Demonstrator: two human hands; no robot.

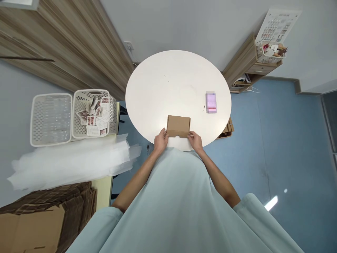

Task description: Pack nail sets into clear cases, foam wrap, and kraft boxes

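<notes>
A small brown cardboard box lies with its lid down at the near edge of the white oval table. My left hand grips its near left corner, fingers closed against the side. At the near right corner, my right hand pinches the box in the same way. The front panel, with a small notch in its lower edge, faces me. What the box contains is hidden. Farther right on the table lies a pixelated pink-purple item, apart from both hands.
On a side table at left stand two white baskets, one holding printed packets. White packing sheets and flattened cardboard lie nearer. A wooden cabinet carries another basket at right. Brown boxes sit below the table's right edge.
</notes>
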